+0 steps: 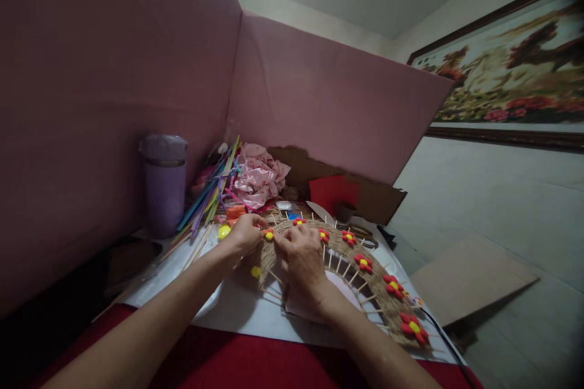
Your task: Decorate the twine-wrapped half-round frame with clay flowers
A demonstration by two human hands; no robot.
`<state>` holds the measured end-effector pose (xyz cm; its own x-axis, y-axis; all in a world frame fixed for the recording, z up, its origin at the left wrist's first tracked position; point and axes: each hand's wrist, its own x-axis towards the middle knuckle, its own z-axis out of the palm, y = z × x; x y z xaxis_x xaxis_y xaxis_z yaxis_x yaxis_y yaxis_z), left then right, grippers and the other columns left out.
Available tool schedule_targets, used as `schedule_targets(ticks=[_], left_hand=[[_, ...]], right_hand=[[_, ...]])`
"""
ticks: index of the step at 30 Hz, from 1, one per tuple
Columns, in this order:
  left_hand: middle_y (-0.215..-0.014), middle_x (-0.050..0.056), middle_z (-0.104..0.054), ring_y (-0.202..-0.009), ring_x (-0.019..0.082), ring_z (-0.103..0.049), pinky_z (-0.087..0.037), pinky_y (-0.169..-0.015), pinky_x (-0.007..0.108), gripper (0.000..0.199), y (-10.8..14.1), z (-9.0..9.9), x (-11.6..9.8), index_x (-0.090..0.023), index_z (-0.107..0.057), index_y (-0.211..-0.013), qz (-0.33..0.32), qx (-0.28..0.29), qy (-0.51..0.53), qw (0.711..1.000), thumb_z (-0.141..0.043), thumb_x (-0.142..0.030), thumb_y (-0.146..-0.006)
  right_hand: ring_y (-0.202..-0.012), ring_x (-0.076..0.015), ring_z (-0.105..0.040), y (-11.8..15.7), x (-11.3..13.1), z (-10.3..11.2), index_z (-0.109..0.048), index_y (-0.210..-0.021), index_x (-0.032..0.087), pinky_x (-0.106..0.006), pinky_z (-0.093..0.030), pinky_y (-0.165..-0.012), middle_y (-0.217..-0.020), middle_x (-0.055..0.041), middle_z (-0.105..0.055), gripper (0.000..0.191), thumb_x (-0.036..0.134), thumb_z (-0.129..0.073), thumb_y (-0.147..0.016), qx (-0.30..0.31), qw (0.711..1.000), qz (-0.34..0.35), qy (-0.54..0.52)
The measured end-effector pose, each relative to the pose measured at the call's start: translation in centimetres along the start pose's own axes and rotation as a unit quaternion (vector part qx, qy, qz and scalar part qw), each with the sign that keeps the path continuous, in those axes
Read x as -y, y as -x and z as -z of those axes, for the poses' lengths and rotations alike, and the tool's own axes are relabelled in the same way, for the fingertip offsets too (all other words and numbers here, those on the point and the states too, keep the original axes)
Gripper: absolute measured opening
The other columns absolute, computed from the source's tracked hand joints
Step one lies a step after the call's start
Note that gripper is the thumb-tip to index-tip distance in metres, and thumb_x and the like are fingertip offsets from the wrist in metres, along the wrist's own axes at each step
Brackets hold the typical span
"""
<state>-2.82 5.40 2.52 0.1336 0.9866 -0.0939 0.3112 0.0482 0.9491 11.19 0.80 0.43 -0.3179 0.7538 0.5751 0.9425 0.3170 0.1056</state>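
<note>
An arch of woven twine (381, 282) on thin sticks lies on the white sheet, with several red flowers with yellow centres along it. At the arch's left end, a small orange flower (269, 234) with a yellow centre sits between my hands. My left hand (245, 234) pinches it from the left, fingertips bent at its edge. From the other side, my right hand (302, 254) has its fingers curled over the twine, with thumb and fingertip at the same flower. Part of the arch is hidden under my right hand. Yellow discs (255, 271) lie close to the left end.
Coloured pipe cleaners (214, 185) and crumpled pink fabric (258, 176) are heaped at the back left, beside a purple lidded cup (165, 188). Scissors (365, 236) lie behind the arch. A black cable (449, 346) runs along the right edge. Pink panels (319, 97) enclose the back and left.
</note>
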Motion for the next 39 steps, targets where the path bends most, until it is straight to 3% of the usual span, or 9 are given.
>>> schedule_targets(ticks=[13, 21, 28, 39], left_hand=[[-0.032, -0.011, -0.029, -0.026, 0.005, -0.024, -0.014, -0.034, 0.018, 0.031, 0.00, 0.21, 0.06, -0.007, -0.058, -0.105, 0.014, 0.022, 0.044, 0.999, -0.054, -0.005, -0.074], [-0.027, -0.011, -0.028, -0.026, 0.006, -0.022, -0.012, -0.033, 0.019, 0.034, -0.05, 0.19, 0.06, -0.005, -0.055, -0.106, 0.015, 0.040, 0.068, 0.997, -0.047, 0.001, -0.074], [-0.033, -0.010, -0.034, -0.026, 0.005, -0.025, -0.014, -0.033, 0.019, 0.016, 0.03, 0.18, 0.02, -0.007, -0.058, -0.095, 0.002, 0.042, 0.073, 0.996, -0.053, -0.015, -0.081], [-0.038, -0.011, -0.037, -0.029, 0.003, -0.028, -0.019, -0.035, 0.017, 0.012, -0.10, -0.36, 0.41, -0.009, -0.061, -0.083, -0.001, -0.018, 0.045, 0.999, -0.063, -0.010, -0.072]], right_hand=[[-0.086, -0.0213, -0.042, 0.29, -0.77, 0.12, -0.069, -0.091, 0.028, -0.033, -0.026, -0.073, -0.084, -0.0046, -0.057, 0.017, 0.022, -0.055, -0.083, -0.022, 0.998, -0.033, -0.057], [-0.086, -0.0211, -0.042, 0.20, -0.53, -0.03, -0.067, -0.094, 0.028, -0.034, -0.027, -0.075, -0.084, -0.0042, -0.057, 0.017, 0.025, -0.054, -0.085, -0.024, 0.998, -0.020, -0.046], [-0.085, -0.0216, -0.042, 0.46, -0.48, 0.06, -0.065, -0.103, 0.029, -0.034, -0.027, -0.073, -0.085, -0.0046, -0.057, 0.023, 0.022, -0.055, -0.083, -0.028, 0.999, -0.001, -0.040], [-0.085, -0.0211, -0.041, 0.41, -0.75, -0.21, -0.064, -0.105, 0.030, -0.034, -0.028, -0.074, -0.083, -0.0042, -0.055, 0.023, 0.026, -0.053, -0.085, -0.034, 0.998, -0.003, -0.051]])
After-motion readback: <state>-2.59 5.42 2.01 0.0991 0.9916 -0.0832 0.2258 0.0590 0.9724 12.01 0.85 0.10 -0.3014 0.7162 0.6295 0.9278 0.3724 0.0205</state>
